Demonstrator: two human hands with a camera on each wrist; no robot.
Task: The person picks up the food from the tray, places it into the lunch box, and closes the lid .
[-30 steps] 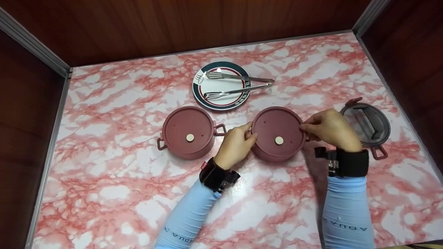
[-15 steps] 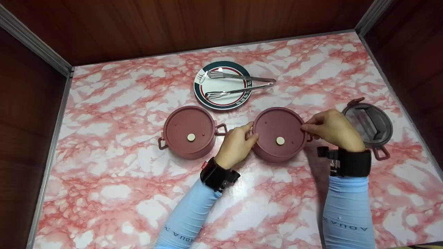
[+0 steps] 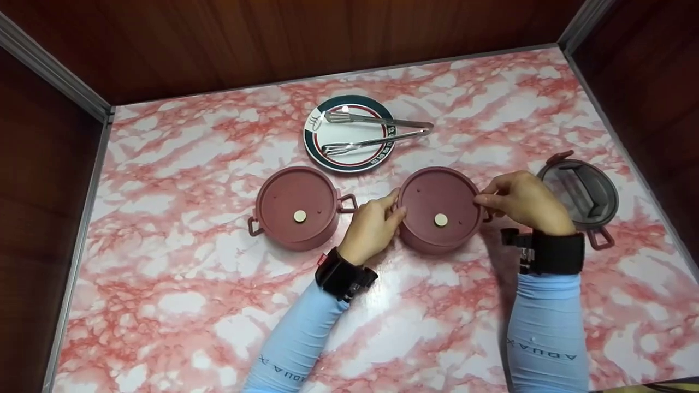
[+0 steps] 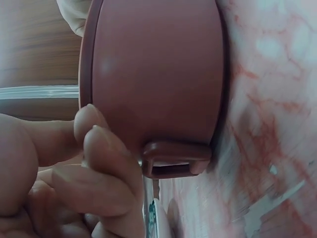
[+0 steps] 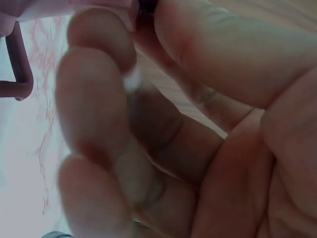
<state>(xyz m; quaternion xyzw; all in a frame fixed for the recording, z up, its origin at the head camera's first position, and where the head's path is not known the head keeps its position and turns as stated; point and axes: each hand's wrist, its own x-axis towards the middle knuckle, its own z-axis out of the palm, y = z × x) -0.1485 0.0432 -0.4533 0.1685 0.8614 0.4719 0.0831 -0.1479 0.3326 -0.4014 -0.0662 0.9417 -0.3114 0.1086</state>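
Two dark red pots stand side by side, each covered by a red lid with a small cream knob. At the right-hand pot [image 3: 434, 246], my left hand [image 3: 371, 226] pinches the left edge of its lid [image 3: 431, 191] between thumb and fingers. Across from it, my right hand [image 3: 524, 199] pinches the lid's right edge with thumb and fingertips. The lid lies level on the pot. In the left wrist view, the pot's side handle [image 4: 176, 153] shows below the fingers, free of them. In the right wrist view only a corner of the lid [image 5: 106, 6] shows.
The other red pot [image 3: 297, 240] stands left of my left hand. Behind the pots, a green-rimmed plate [image 3: 311, 143] bears metal tongs [image 3: 407, 125]. A grey see-through lidded dish [image 3: 568, 185] with red handles sits beyond my right wrist. Wooden panels [image 3: 327, 38] border the marbled tabletop [image 3: 180, 305].
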